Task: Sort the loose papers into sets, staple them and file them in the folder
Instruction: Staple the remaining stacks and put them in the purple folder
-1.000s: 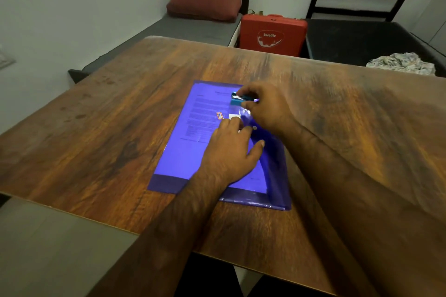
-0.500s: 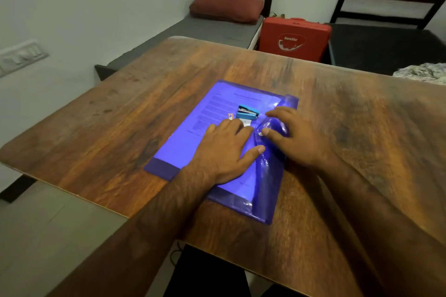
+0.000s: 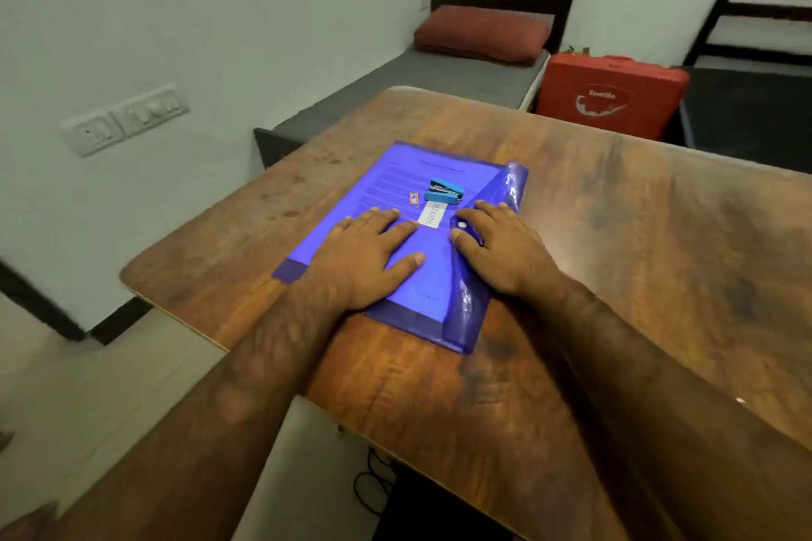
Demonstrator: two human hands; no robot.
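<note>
Now the folder (image 3: 417,312) lies on the tabletop (image 3: 615,242) under both hands, and the printed papers (image 3: 395,180) show through its blue cover. The left hand (image 3: 364,259) presses flat on it, fingers (image 3: 382,217) straight and spread, holding nothing. The right hand (image 3: 505,250), which a second ago carried the stapler (image 3: 444,192), has let it go and lies on the side flap (image 3: 468,307), fingers relaxed, with the white snap button (image 3: 461,224) beside its thumb. The stapler sits on the folder just beyond both sets of fingertips. Stapling looks finished and the papers filed. Snapping the flap closed is probably all that remains.
</note>
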